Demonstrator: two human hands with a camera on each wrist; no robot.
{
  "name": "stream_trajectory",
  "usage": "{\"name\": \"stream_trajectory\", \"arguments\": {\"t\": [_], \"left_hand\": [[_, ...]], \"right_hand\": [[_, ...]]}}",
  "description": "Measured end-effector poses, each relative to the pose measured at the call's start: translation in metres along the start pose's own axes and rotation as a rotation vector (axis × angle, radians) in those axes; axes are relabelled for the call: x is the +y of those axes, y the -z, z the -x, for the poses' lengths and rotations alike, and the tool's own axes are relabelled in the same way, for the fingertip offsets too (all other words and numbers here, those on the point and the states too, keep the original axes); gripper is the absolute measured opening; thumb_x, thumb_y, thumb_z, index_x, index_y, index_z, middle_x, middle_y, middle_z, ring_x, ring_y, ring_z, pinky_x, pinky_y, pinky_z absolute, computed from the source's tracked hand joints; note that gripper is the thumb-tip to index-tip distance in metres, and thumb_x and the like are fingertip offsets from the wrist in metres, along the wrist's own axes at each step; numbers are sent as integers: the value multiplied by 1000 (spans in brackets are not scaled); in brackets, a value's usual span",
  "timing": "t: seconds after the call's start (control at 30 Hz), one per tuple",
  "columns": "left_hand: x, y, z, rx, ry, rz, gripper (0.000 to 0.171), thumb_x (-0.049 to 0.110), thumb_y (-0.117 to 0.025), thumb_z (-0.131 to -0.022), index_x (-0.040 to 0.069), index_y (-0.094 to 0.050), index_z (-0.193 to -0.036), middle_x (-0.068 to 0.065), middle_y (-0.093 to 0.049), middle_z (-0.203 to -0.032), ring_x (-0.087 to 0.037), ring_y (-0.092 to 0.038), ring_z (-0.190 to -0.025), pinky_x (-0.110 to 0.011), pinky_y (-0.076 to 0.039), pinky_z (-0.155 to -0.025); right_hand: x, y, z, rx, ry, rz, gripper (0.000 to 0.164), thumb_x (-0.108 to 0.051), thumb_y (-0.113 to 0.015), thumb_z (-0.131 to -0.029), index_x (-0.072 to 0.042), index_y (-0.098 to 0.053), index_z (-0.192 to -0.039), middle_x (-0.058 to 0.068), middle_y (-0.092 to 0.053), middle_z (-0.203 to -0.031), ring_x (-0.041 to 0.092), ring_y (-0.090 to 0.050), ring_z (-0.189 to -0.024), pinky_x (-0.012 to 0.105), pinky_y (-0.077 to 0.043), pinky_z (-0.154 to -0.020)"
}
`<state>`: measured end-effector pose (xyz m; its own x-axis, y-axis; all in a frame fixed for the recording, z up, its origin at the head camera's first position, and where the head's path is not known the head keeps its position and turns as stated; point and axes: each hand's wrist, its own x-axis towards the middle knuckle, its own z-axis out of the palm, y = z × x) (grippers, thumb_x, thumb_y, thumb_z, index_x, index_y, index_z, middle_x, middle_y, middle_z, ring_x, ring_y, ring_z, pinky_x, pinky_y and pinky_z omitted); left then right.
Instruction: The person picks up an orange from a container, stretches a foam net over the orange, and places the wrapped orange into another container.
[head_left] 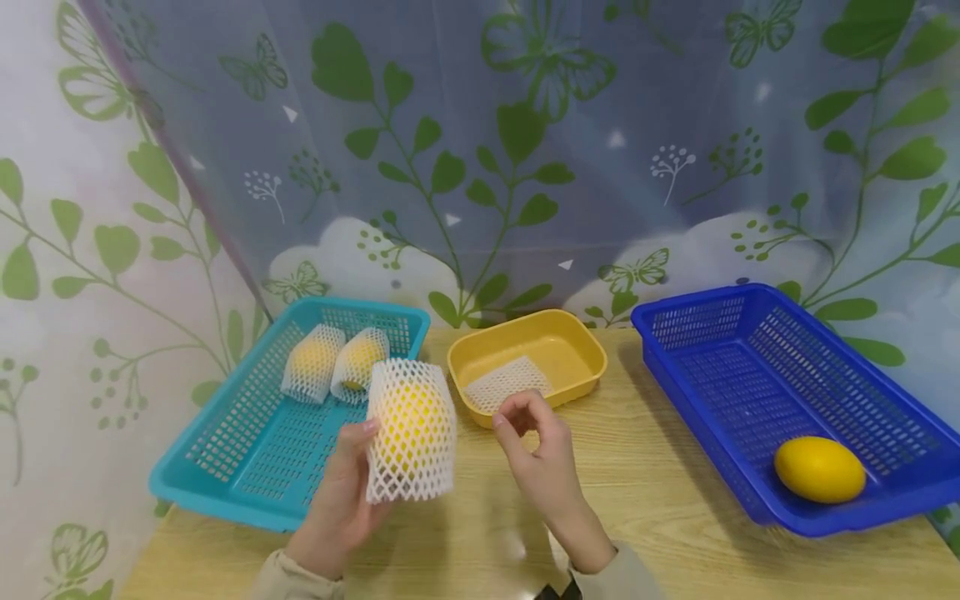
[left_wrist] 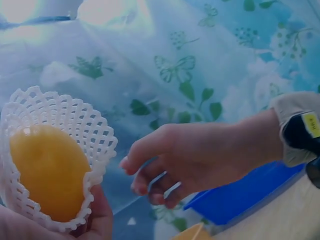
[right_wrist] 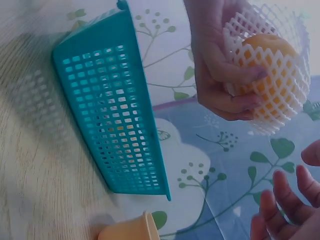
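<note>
My left hand grips a yellow oval fruit wrapped in a white foam net sleeve. The left wrist view shows the fruit bare at the sleeve's open end, and in the right wrist view fingers curl round the net. To the right, apart from the fruit, my right hand hovers with loosely bent fingers and nothing in them. Just beyond it is a yellow tray with a flat white foam net inside.
On the left stands a teal basket with two net-wrapped yellow fruits at its far end. A blue basket on the right holds one bare yellow fruit. All stand on a wooden table before a leaf-patterned curtain.
</note>
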<state>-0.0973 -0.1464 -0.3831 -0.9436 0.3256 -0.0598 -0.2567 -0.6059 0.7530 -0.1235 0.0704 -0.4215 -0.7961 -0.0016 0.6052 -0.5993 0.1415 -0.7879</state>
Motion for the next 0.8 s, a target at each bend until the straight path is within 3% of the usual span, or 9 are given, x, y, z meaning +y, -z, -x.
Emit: {"name": "stream_trajectory", "arguments": {"t": [0.2, 0.37, 0.47, 0.57, 0.7, 0.8], "left_hand": [[20, 31, 2, -22, -61, -41, 62, 30, -42, -100, 10, -7, -147, -4, -54, -119, -13, -60, -106, -28, -50, -95], [38, 59, 2, 105, -100, -149, 69, 24, -41, -98, 10, -1, -152, -3, -53, -120, -12, -59, -107, -26, -51, -93], [52, 73, 0, 212, -110, -283, 70, 20, -39, -99, 6, 1, -155, -2, -52, -120, -11, -59, -106, -25, -50, -92], [65, 84, -1, 308, -131, -453, 60, 15, -39, -101, 2, -12, -153, 0, -55, -114, -10, -60, -100, -25, -53, -86], [80, 97, -1, 426, -151, -664, 41, 13, -48, -101, 11, -35, -140, 1, -58, -104, -9, -62, -88, -26, -56, -73], [88, 106, -1, 517, -151, -858, 49, 17, -56, -99, 12, -38, -144, -6, -58, -106, -8, -63, -81, -27, -56, -67]], "right_hand": [[0, -30, -4, -109, 46, 212, 19, -12, -69, -90, -9, -54, -101, -2, -58, -86, 14, -54, -76, 29, -47, -66], [2, -58, -4, -255, -18, 367, 29, -30, -68, -92, -13, -50, -108, 1, -56, -91, 12, -50, -78, 25, -42, -65], [5, -73, -2, -321, -79, 413, 34, -39, -65, -94, -13, -51, -111, 0, -55, -94, 11, -49, -79, 24, -40, -67], [11, -84, 0, -365, -129, 444, 40, -46, -63, -94, -12, -53, -112, -3, -52, -95, 11, -48, -80, 24, -40, -68], [20, -97, 5, -397, -171, 504, 45, -54, -60, -93, -13, -52, -111, -5, -51, -97, 10, -47, -85, 27, -40, -72], [22, -107, 8, -426, -199, 559, 51, -62, -56, -92, -15, -51, -112, -4, -54, -108, 14, -51, -96, 33, -40, -80]]}}
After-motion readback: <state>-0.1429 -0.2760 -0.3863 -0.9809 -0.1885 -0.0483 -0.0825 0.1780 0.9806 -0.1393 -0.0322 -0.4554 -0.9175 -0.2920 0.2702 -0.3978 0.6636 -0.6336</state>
